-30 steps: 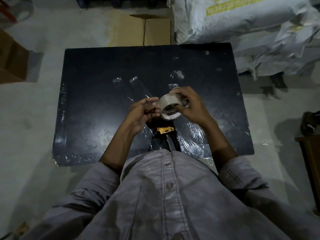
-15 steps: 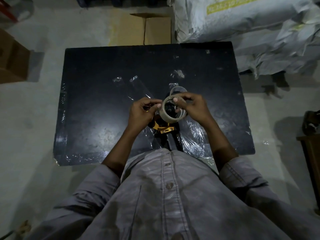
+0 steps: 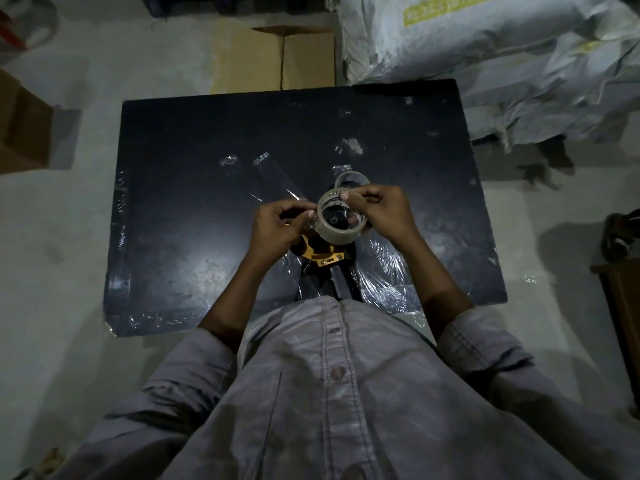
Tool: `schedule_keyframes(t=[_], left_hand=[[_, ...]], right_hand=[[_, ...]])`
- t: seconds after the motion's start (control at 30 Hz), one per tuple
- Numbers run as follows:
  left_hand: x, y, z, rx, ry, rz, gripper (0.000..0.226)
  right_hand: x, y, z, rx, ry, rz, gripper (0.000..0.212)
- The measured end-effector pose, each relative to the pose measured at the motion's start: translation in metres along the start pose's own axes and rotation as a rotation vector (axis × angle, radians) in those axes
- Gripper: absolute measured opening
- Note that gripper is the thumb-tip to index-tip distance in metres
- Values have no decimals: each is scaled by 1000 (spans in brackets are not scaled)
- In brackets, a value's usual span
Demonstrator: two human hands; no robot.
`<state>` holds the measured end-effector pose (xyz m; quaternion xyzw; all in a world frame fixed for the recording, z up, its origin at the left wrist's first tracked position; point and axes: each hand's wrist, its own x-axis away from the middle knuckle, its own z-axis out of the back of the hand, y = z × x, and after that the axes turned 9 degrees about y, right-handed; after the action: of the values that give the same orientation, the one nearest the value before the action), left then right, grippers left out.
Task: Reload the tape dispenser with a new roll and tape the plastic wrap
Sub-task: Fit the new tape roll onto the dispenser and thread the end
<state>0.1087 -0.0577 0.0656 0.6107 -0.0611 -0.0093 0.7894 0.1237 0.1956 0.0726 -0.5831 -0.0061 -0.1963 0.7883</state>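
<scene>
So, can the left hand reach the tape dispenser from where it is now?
Probably yes. The left hand pinches the tape roll directly above the dispenser, but it would have to release the roll first.

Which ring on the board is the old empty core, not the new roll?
Start at the black board on the floor. Both hands hold the new tape roll above the yellow dispenser. The empty core lies just beyond: thin, clear, untouched.
</scene>
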Motion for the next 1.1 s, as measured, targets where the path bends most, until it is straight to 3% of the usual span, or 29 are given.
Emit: schedule_keyframes(t=[0.17,0.3,0.43,0.57,0.73,1.0,1.1], left_hand=[[-8,-7,7,-38,34,43,16],[-14,-6,11,-127,-63,51,25],[-20,-11,0,-239,-31,-8,18],[-29,-21,-10,-288,6,53,14],[-40,-33,-18,-359,-15,74,12],[-50,-61,-18,-413,-35,184,28],[-55,-63,-18,-400,-39,205,33]], right_hand=[[-12,2,-1,293,48,231,32],[-24,-8,-9,540,53,338,27],[-43,-12,-21,745,24,378,27],[-57,-11,-32,859,-20,396,27],[-65,3,-43,890,-57,417,22],[-60,30,-55,785,-37,429,23],[-56,32,-48,647,-37,353,41]])
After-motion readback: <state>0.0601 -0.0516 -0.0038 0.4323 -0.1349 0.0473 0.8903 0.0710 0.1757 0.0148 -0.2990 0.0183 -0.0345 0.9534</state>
